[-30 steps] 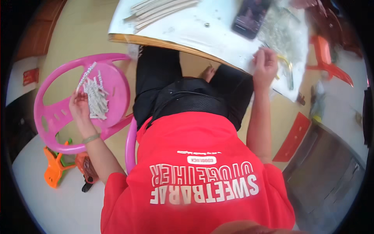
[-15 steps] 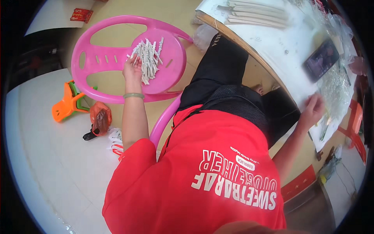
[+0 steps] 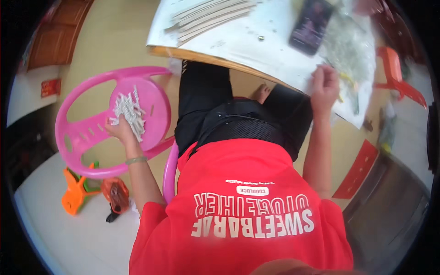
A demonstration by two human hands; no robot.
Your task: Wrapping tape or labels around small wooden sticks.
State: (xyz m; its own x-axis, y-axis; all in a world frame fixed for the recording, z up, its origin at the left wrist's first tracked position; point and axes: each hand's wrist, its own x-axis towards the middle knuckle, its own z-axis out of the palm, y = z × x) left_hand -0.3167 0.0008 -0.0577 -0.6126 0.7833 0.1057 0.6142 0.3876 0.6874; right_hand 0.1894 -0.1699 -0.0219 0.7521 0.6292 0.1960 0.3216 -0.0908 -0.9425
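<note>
My left hand (image 3: 121, 130) reaches down to a loose pile of thin white strips (image 3: 130, 112) on the seat of a pink plastic chair (image 3: 158, 103). Its thumb and fingers curl around the strip ends at the pile's near left side. Over the table's right front edge is my right hand (image 3: 325, 87), fingers bent and pressed together; whatever they may hold is too small to make out. Just beyond it lies a dark phone (image 3: 311, 25). Yellow handles (image 3: 347, 81) of some tool show beside the hand, on clear plastic wrap (image 3: 346, 48).
Several long pale strips (image 3: 211, 18) lie side by side on the white-covered table (image 3: 261, 59), near a small shiny bit (image 3: 261, 38). On the floor at left stand an orange stool (image 3: 73, 195) and a reddish plastic bag (image 3: 115, 195). A red-orange stool (image 3: 392, 68) is at far right.
The view has turned, so chair and table appear shifted left. My left hand stays at the pile of strips. My right hand remains by the table edge, its fingers bent.
</note>
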